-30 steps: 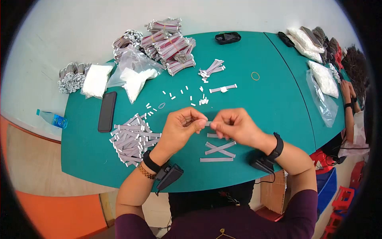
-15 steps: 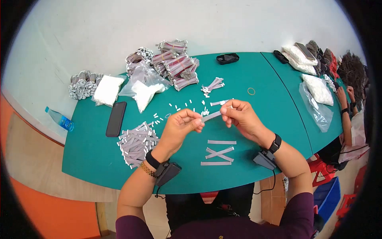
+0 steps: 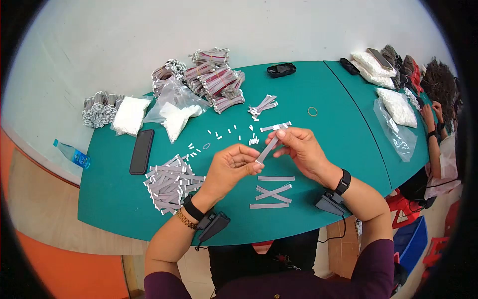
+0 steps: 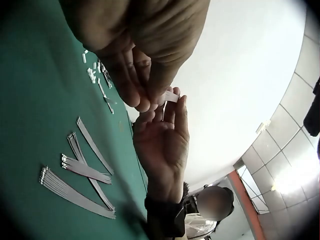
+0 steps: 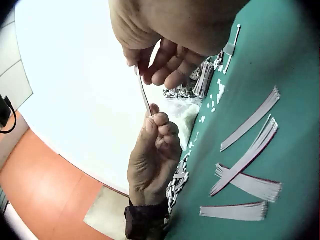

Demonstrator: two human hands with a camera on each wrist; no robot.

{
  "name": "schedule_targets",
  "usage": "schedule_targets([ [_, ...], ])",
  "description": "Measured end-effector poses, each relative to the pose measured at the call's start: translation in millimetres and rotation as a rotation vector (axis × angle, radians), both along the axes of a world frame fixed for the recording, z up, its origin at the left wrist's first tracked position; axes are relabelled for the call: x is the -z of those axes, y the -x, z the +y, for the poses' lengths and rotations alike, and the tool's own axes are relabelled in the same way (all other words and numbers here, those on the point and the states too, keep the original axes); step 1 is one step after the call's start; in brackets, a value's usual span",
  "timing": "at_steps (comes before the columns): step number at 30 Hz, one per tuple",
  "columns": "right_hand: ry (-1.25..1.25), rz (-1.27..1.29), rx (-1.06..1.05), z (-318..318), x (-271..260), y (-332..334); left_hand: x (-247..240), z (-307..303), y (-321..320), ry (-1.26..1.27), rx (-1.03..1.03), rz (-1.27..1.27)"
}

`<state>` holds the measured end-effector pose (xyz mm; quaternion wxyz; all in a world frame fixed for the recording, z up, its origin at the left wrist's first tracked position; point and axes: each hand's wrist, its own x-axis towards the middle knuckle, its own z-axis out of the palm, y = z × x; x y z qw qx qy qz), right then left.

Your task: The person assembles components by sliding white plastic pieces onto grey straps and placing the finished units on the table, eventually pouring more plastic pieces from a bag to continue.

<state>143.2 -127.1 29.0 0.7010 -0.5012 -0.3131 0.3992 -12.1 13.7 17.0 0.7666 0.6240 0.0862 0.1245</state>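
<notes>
A short grey ribbon cable (image 3: 268,150) slants between my two hands, above the green table. My left hand (image 3: 230,168) pinches its lower end between thumb and fingertips. At the upper end, my right hand (image 3: 304,153) grips it between thumb and forefinger, the other fingers loosely bent. In the right wrist view the cable (image 5: 143,92) appears nearly edge-on. Below the hands lie small stacks of ribbon cables: one straight stack (image 3: 277,178), a crossed pair (image 3: 265,190) and another straight stack (image 3: 269,206). Beside my left wrist spreads a pile of ribbon cables (image 3: 169,182) with white ends.
Small white pieces (image 3: 254,141) lie scattered beyond the hands, near a ribbon cable (image 3: 268,128) with something whitish on it. Farther back are bundled cables (image 3: 218,82), bags of white pieces (image 3: 175,119), a phone (image 3: 142,152) and a black case (image 3: 281,70). Another person's hands (image 3: 432,115) work at right.
The hands were close together with the cable mostly covered, then drew apart, exposing its length. Since then the left hand has dropped slightly and the cable has tilted more steeply.
</notes>
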Motion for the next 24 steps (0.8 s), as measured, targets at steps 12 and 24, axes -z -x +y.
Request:
schedule_targets([
  [12, -0.019, -0.118, -0.039, -2.8, 3.8, 9.7, 18.2, -16.0, -2.8, -0.173, 0.057, 0.011],
  [24, 0.041, -0.148, -0.154, -2.4, 7.0, 16.5, 9.3, -5.5, -4.3, -0.114, -0.178, -0.005],
])
